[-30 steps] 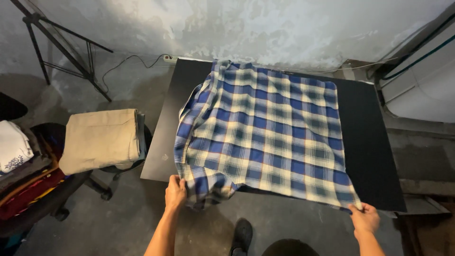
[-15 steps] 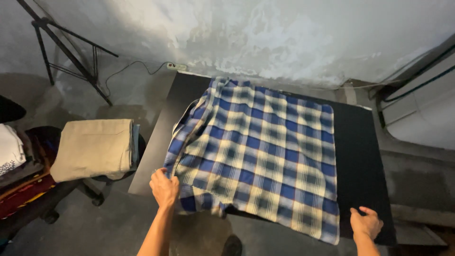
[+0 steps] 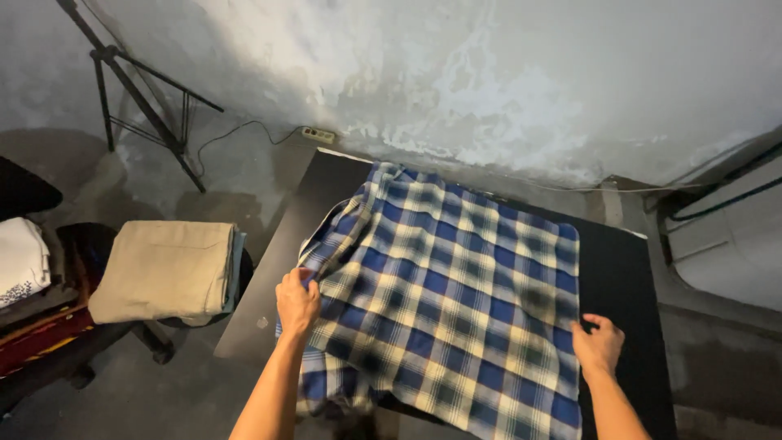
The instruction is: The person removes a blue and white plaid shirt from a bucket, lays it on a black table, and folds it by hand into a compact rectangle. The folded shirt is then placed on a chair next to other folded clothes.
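- A blue, white and cream plaid flannel shirt (image 3: 456, 301) is being spread over a black rectangular surface (image 3: 619, 269), with its near hem hanging over the edge closest to the person.
- The shirt's left side, where a folded sleeve is bunched, is being pinched by the left hand (image 3: 297, 301); its fingers are curled shut around the fabric.
- The shirt's right edge is being gripped by the right hand (image 3: 599, 344), whose fingers are closed on the cloth at the border with the bare black surface.
- The body of the shirt is lying between the two hands and extending away beyond the fingers toward the stained white wall (image 3: 489, 73); its long axis is running from the near edge to the far collar end.
- Neither hand is nearer than the other: each is sitting on its own side edge.
- To the left of the left fingers, well apart, a folded beige cloth stack (image 3: 163, 269) is resting on a dark stool.
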